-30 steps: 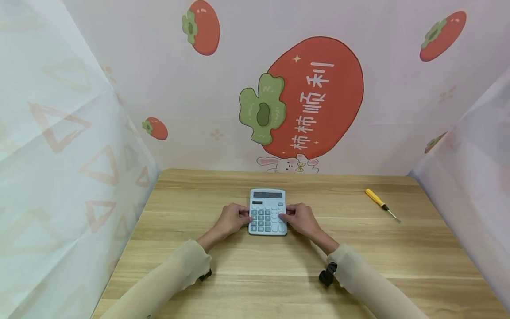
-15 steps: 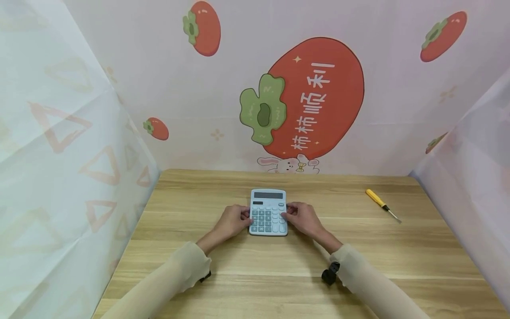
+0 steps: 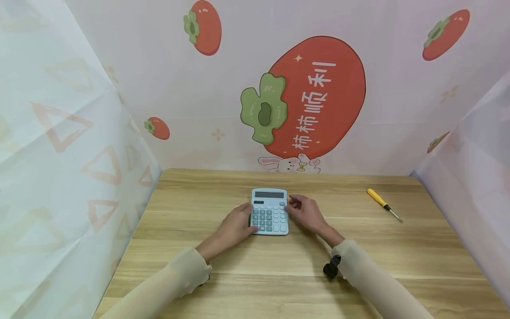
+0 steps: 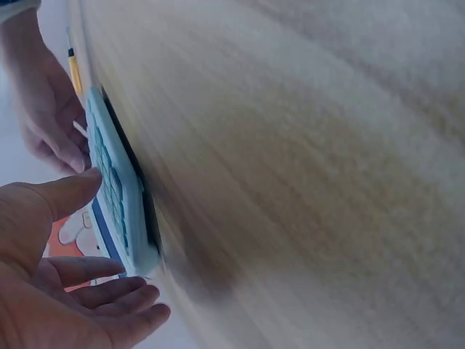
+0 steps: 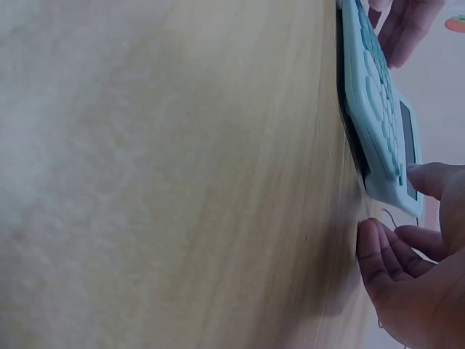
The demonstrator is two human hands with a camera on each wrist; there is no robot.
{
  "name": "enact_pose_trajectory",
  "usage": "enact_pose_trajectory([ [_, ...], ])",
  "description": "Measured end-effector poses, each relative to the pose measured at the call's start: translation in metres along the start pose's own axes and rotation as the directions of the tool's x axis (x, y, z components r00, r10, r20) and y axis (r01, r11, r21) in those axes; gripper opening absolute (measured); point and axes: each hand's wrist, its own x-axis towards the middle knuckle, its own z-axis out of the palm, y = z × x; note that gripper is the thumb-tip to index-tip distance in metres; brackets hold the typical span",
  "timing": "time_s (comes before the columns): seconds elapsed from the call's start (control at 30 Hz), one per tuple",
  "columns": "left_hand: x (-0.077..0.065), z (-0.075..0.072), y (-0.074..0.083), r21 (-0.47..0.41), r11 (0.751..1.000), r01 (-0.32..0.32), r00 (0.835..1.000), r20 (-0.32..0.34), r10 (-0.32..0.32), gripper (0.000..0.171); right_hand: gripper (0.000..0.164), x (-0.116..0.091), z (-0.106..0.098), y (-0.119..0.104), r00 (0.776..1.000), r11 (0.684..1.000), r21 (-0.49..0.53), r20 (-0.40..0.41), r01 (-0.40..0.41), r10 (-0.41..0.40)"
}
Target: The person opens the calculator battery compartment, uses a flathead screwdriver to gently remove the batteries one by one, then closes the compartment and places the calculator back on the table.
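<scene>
A light-blue calculator [image 3: 263, 217] lies face up on the wooden table, its dark display toward the back wall. My left hand [image 3: 235, 224] is at its left side, with the thumb on the lower left corner and the fingers stretched along the edge. In the left wrist view, the fingers of the left hand [image 4: 73, 291] look spread and relaxed beside the casing. On the other side, my right hand [image 3: 307, 214] touches the right edge with its thumb. The right wrist view has the other fingers of the right hand [image 5: 418, 280] loosely bent, apart from the calculator [image 5: 374, 109].
To the right on the table [image 3: 279, 283] lies a screwdriver [image 3: 384, 204] with a yellow handle and metal shaft. White printed sheets form the back wall [image 3: 207, 97] and both sides. Black straps [image 3: 332, 266] show at the wrists.
My left hand has moved slightly forward along the left edge, its fingers straighter and its thumb on the lower corner. The right hand has slid up the right edge, fingers looser. The calculator hardly moved.
</scene>
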Motion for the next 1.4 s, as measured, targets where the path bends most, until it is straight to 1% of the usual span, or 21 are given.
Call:
enact_pose_trajectory([
  [0.13,-0.004,-0.001,0.005,0.064,0.997,-0.041,0.999,0.008,0.041,0.082,0.054,0.005,-0.002,0.002,1.0,1.0,0.012,-0.003,0.015,-0.015],
  [0.27,-0.006,-0.001,0.009,0.1,0.992,-0.073,0.997,0.014,0.072,0.089,0.055,0.009,-0.004,0.002,1.0,1.0,0.022,0.003,0.013,-0.013],
  [0.47,-0.008,0.001,0.012,0.174,0.978,-0.112,0.994,0.034,0.108,0.092,0.055,0.014,-0.006,0.0,1.0,0.999,0.036,0.009,0.008,-0.008],
  [0.53,-0.01,0.002,0.014,0.184,0.975,-0.122,0.992,0.041,0.116,0.092,0.055,0.017,-0.006,-0.001,1.0,0.999,0.038,0.011,0.017,-0.018],
  [0.67,-0.013,0.005,0.015,0.205,0.969,-0.138,0.99,0.063,0.128,0.09,0.056,0.022,-0.006,-0.005,1.0,0.999,0.047,0.016,0.006,-0.006],
  [0.83,-0.014,0.008,0.016,0.22,0.965,-0.145,0.988,0.093,0.127,0.083,0.055,0.028,-0.006,-0.009,1.0,0.998,0.065,0.026,0.014,-0.016],
  [0.97,-0.013,0.009,0.017,0.253,0.955,-0.157,0.987,0.085,0.139,0.077,0.051,0.032,-0.004,-0.009,0.998,0.997,0.056,0.029,0.047,-0.049],
  [1.13,-0.012,0.011,0.017,0.288,0.942,-0.17,0.985,0.087,0.151,0.074,0.044,0.038,-0.001,-0.006,0.997,0.997,0.029,0.031,0.071,-0.072],
  [1.27,-0.011,0.013,0.017,0.285,0.944,-0.167,0.985,0.092,0.147,0.074,0.041,0.041,0.0,-0.004,0.997,0.998,0.029,0.044,0.058,-0.059],
  [1.4,-0.009,0.014,0.017,0.284,0.943,-0.171,0.984,0.088,0.152,0.074,0.04,0.042,0.0,-0.005,0.998,0.999,0.041,0.064,0.016,-0.019],
])
